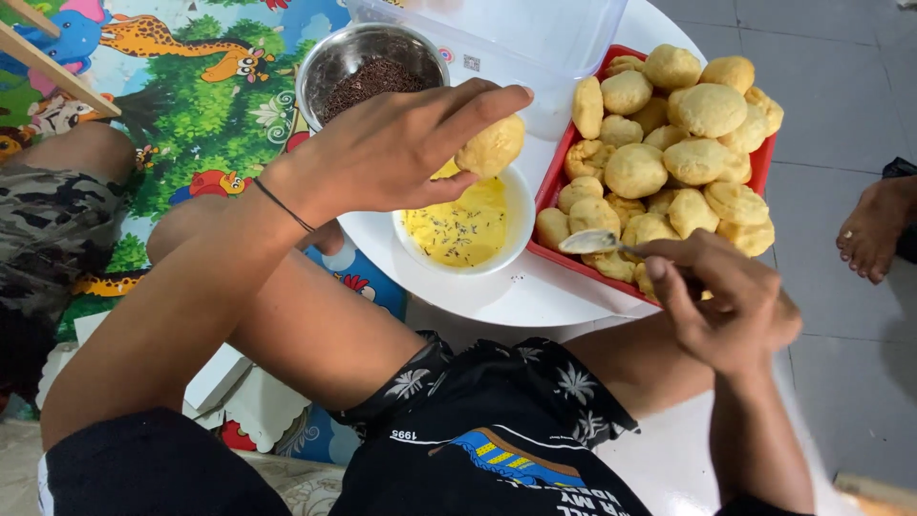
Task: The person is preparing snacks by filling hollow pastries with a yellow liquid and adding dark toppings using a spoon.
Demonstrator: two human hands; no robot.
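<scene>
My left hand (406,143) holds a round yellow dough ball (491,146) over a white bowl (519,225) of yellow liquid speckled with dark bits. My right hand (728,306) grips a metal spoon (590,241), its bowl pointing left over the near corner of a red tray (761,164). The tray is piled with several similar yellow dough balls (694,161). A thin black band circles my left wrist.
A steel bowl (334,59) of dark sprinkles stands behind my left hand. A clear plastic container (516,33) lies at the back. All rest on a round white tray (497,296) over a colourful animal mat. Another person's bare foot (871,229) is at right.
</scene>
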